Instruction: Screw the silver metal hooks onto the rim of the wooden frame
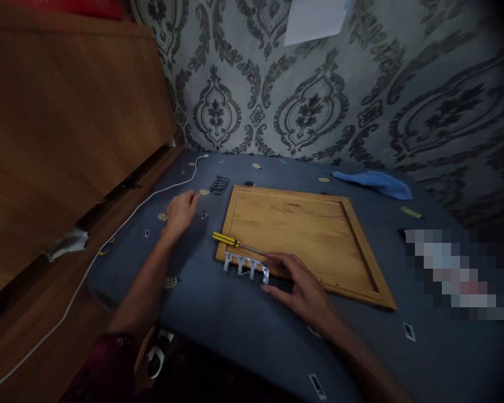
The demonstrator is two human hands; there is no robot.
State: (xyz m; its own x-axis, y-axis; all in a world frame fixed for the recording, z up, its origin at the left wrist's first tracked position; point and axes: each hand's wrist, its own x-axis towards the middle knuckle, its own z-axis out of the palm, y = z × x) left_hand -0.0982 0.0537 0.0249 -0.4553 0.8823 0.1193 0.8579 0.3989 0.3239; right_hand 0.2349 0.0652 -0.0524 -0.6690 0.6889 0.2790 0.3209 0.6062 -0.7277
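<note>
Along the front edge of a framed wooden panel sits a silver metal hook rail with several hooks. My right hand has its thumb and forefinger on either side of the rail's right end, gripping it. Across the panel's near left corner lies a screwdriver with a yellow and black handle, its shaft reaching toward my right fingertips. My left hand is held left of the panel with its fingers curled closed; whatever is in them is hidden. Just beyond it lies a cluster of dark metal hooks.
A blue cloth lies at the back right of the dark table covering. A white cable runs along the left edge beside a wooden cabinet. A blurred-out item is at right. Patterned wall stands behind.
</note>
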